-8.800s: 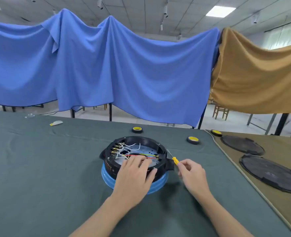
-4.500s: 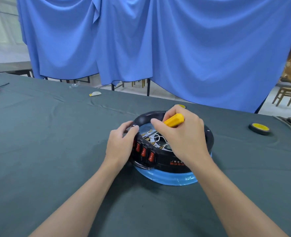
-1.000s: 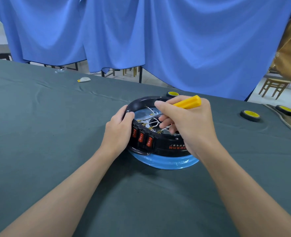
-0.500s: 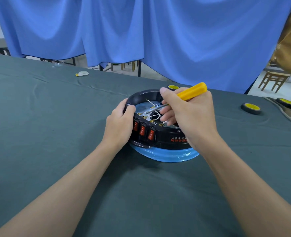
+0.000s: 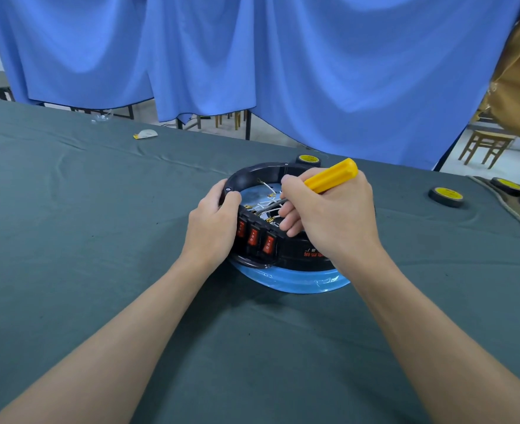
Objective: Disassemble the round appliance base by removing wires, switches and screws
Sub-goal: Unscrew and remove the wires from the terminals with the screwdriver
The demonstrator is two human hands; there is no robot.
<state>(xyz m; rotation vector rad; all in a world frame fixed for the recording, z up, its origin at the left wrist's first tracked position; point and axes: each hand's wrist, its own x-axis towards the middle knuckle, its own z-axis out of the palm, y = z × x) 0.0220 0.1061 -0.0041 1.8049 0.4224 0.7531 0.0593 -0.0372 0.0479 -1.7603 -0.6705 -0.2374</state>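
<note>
Left hand (image 5: 212, 224) grips the base (image 5: 301, 257) at 9 o'clock, right hand (image 5: 338, 215) grips the screwdriver (image 5: 332, 176) — wires (image 5: 264, 206), switches (image 5: 253, 236) not yet removed.

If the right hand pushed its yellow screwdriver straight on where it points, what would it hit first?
Probably the white wires behind the red rocker switches inside the round black base; depth is unclear.

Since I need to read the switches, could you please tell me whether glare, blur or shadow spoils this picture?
Head view: soft, even light; the switches are sharp; slight glare only on the blue rim; faint shadows on the cloth near the base; wide-angle stretch at the frame's edges; the right hand, holding the screwdriver, hides part of the base's print.
</note>
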